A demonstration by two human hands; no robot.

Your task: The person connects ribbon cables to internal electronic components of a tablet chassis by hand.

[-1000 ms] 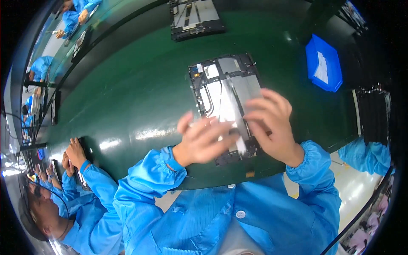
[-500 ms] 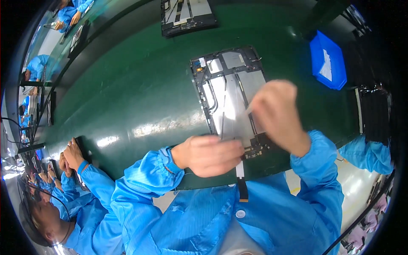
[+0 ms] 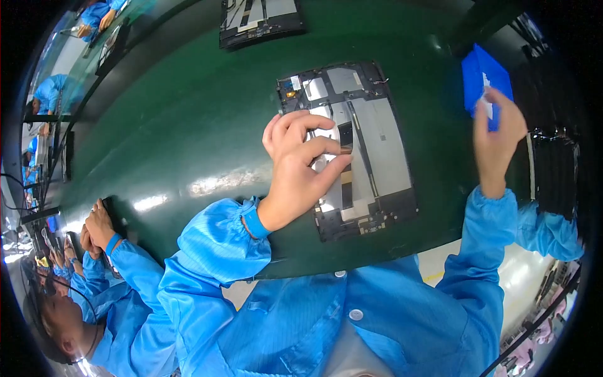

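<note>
An opened tablet (image 3: 389, 151), its inside facing up with silver plates and a black frame, lies on the green bench. My left hand (image 3: 298, 160) is over its left half, thumb and fingertips pinching a dark flat ribbon cable (image 3: 347, 188) with a gold-coloured section. The cable lies lengthwise along the tablet, partly hidden by my fingers. Off to the right, my right hand (image 3: 502, 135) is at the near edge of a blue bin (image 3: 477, 69). Its thumb and forefinger pinch a small pale strip, hard to tell from the white pieces (image 3: 487, 108) in the bin.
Another opened tablet (image 3: 260, 25) lies at the bench's far side. Dark flat items (image 3: 553, 176) are stacked at the right, near a blue sleeve (image 3: 546, 232). On my left, a co-worker (image 3: 94, 314) in blue has their hands (image 3: 97, 229) at a dark device.
My right hand has moved from the tablet to the blue bin. My left hand has gone up over the tablet, and the ribbon cable that hung past the near edge now lies across it.
</note>
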